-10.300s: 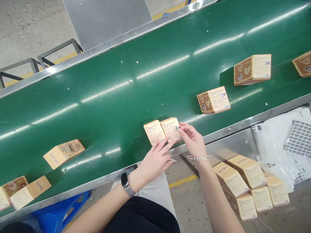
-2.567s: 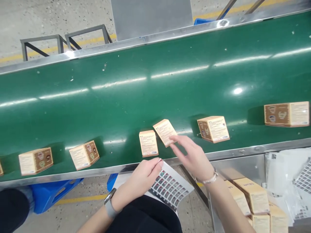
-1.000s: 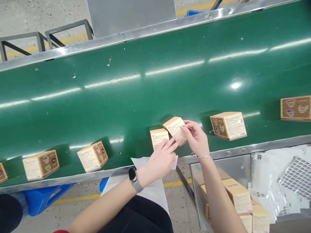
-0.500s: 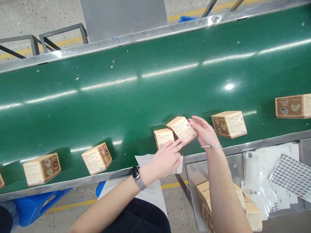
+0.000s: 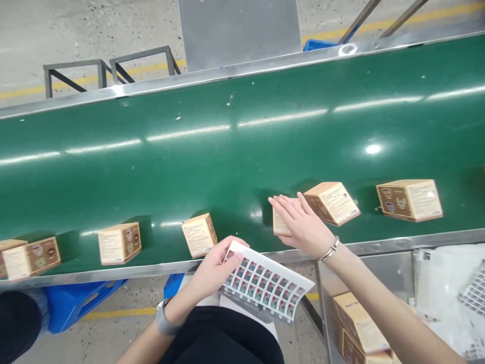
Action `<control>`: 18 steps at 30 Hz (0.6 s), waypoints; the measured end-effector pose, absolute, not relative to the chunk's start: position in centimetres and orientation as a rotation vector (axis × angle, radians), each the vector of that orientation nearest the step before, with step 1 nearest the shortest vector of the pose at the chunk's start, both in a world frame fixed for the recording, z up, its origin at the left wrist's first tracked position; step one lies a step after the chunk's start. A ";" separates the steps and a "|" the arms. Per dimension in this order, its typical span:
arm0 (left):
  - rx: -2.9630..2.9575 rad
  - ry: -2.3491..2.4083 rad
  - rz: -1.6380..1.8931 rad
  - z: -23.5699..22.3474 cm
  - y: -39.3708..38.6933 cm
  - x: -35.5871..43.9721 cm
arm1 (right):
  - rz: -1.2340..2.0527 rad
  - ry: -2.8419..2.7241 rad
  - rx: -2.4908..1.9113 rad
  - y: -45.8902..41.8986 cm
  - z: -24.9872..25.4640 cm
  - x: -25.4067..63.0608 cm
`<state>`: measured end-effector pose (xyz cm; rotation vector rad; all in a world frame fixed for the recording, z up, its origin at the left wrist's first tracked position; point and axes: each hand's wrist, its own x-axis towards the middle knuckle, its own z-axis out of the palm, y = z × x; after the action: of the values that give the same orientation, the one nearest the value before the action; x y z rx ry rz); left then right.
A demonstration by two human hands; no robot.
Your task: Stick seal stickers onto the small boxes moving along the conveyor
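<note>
My left hand point(image 5: 217, 265) pinches the upper left corner of a sticker sheet point(image 5: 265, 283), a white sheet with rows of small dark pictures, held over the belt's near edge. My right hand point(image 5: 303, 225) lies flat with fingers stretched out over a small cardboard box point(image 5: 281, 222), covering much of its top. Touching or very close to that hand on the right is a second tan and brown box point(image 5: 333, 202), turned at an angle. Just beyond my left hand stands another box point(image 5: 199, 235) with printed text on its top.
The green conveyor belt point(image 5: 170, 177) runs across the view inside a metal rail. More boxes stand on it at left point(image 5: 119, 243) and right point(image 5: 411, 199). Below right, a metal side table holds stacked boxes point(image 5: 364, 323) and plastic-like sheets point(image 5: 439, 298). A blue stool point(image 5: 81, 303) is at lower left.
My left hand has come off the two boxes and now shows the sticker sheet in its grip. My right hand has moved from the angled box's side onto the smaller box. The view has shifted.
</note>
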<state>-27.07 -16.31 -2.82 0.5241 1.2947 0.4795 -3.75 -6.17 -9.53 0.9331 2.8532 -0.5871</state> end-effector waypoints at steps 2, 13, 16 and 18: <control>0.520 1.323 0.525 -2.2 -16.3 -28.1 | -0.681 2.911 0.955 -6.0 -10.0 -6.3; 0.327 1.546 0.741 -1.9 -19.0 -30.8 | -2.083 2.415 1.250 -8.1 -5.0 -8.7; 0.388 1.556 0.718 -2.4 -19.2 -31.3 | -2.320 2.125 1.352 -10.3 -2.8 -7.4; 0.661 1.665 0.720 -2.4 -19.0 -31.3 | -2.297 2.040 1.584 -11.7 -2.2 -7.5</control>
<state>-31.32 -18.97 -2.36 0.6611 1.6650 0.7200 -7.46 -11.66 -2.17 1.5840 2.0398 -2.2973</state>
